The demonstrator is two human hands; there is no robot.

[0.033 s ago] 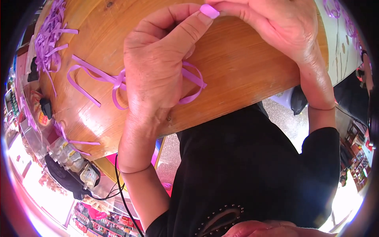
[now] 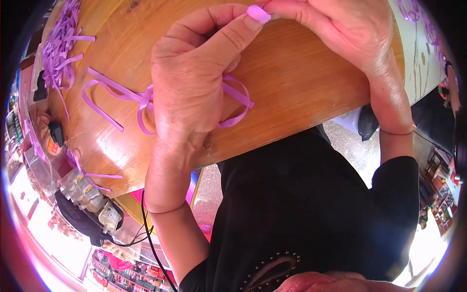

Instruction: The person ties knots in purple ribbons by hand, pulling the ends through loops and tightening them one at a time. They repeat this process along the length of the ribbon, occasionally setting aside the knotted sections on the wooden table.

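Note:
At the top of the head view, my left hand (image 2: pixel 194 73) pinches a small folded piece of purple ribbon (image 2: pixel 259 14) between thumb and forefinger. From the right, the fingertips of my right hand (image 2: pixel 348 29) meet the same piece and close on its edge; the upper part of that hand is cut off by the picture's edge. Beneath my left hand lies a knotted purple ribbon (image 2: pixel 114 86), its tails spread to the left. A loop (image 2: pixel 249 97) shows on the hand's other side. Whether it joins the pinched piece is hidden.
A heap of purple ribbon strips (image 2: pixel 61 48) lies on the wooden table (image 2: pixel 301 92) at far left. More strips (image 2: pixel 99 175) hang over its left edge, near a dark mesh bag (image 2: pixel 78 214) and a black cable (image 2: pixel 146 224). Purple loops (image 2: pixel 409 10) lie on a pale surface at right.
My left hand has shifted very slightly left, still pinching the ribbon. My right hand has hardly moved.

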